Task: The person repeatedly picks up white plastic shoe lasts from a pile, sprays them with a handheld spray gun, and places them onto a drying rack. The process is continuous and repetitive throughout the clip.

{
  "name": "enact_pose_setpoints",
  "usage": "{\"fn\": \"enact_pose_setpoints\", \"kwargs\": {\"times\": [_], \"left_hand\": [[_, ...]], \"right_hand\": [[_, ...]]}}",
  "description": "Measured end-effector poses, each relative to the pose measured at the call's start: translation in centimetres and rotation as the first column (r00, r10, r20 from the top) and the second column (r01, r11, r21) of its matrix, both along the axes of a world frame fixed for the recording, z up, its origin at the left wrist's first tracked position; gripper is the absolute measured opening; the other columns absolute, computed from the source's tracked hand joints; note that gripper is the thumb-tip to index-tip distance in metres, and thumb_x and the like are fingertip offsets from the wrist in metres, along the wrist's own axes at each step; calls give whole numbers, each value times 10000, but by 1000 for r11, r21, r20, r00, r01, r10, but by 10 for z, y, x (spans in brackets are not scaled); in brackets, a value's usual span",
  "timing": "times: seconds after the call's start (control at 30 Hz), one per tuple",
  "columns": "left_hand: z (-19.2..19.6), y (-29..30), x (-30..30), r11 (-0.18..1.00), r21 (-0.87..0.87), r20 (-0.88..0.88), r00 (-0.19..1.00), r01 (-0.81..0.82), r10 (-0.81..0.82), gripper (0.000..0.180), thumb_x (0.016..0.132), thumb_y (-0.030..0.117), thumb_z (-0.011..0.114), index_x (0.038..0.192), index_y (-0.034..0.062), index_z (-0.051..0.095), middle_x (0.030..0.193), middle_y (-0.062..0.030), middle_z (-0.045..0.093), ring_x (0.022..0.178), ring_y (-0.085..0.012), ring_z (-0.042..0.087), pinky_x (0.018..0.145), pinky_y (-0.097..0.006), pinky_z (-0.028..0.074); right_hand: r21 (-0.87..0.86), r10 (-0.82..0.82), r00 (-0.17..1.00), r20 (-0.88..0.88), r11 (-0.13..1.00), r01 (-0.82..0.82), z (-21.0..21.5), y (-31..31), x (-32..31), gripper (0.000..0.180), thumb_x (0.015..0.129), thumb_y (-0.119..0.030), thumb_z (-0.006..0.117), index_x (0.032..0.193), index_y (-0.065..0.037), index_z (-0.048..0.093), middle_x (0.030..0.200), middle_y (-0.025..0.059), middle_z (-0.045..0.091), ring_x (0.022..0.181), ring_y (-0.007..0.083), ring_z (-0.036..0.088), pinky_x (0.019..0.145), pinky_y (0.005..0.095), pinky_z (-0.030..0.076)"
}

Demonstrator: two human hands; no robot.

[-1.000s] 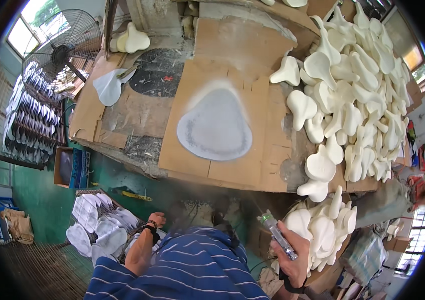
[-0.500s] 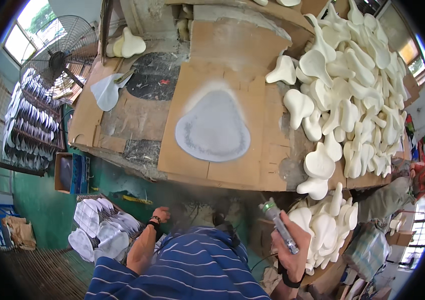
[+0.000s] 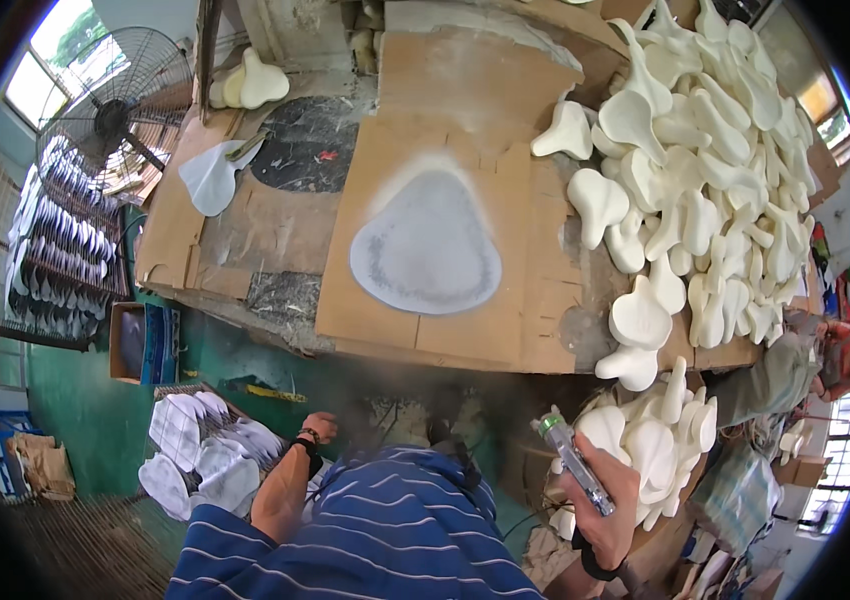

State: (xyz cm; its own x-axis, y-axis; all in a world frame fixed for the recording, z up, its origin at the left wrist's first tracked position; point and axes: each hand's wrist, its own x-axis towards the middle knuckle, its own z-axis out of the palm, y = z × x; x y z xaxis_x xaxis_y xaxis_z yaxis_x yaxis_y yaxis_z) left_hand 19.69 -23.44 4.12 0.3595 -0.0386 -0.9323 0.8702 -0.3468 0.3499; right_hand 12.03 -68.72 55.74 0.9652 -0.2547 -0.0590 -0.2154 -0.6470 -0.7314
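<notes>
My right hand (image 3: 607,492) is closed around a spray gun (image 3: 573,458) with a green cap, held low at the front right beside a heap of cream foam saddle-shaped pieces (image 3: 651,447). My left hand (image 3: 320,427) hangs down by my side with the fingers curled, a dark band on the wrist, just right of a rack of white pieces (image 3: 203,450). On the cardboard-covered bench (image 3: 425,320) ahead lies a grey, saddle-shaped patch of spray residue (image 3: 425,245). Nothing is in my left hand.
A big pile of cream foam pieces (image 3: 705,170) covers the bench's right side. A single white piece (image 3: 210,175) lies at the left of the bench. A standing fan (image 3: 110,105) and racks of dark pieces (image 3: 65,240) stand at left. Another person (image 3: 825,355) is at the right edge.
My view has shifted slightly. My right hand with the spray gun has stayed low at the right, and my left hand stays by my side.
</notes>
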Motion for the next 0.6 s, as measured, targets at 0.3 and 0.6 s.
{"fn": "enact_pose_setpoints", "kwargs": {"times": [0.3,0.6], "left_hand": [[21,-23,17,995,32,128,987,92,-95,350,855,93,637,1203,60,633,928,-108,713,767,-205,687,612,-347,545],[41,-68,65,993,-114,557,828,6,59,247,888,147,574,1098,87,691,858,-103,718,739,-181,690,635,-328,552]], "right_hand": [[94,-53,994,100,995,43,-13,-6,7,537,729,65,700,1257,2,628,839,162,678,672,199,623,648,284,491],[348,-246,964,-103,899,267,-53,35,-7,441,794,-26,742,1216,52,639,919,157,717,795,114,628,735,257,499]]}}
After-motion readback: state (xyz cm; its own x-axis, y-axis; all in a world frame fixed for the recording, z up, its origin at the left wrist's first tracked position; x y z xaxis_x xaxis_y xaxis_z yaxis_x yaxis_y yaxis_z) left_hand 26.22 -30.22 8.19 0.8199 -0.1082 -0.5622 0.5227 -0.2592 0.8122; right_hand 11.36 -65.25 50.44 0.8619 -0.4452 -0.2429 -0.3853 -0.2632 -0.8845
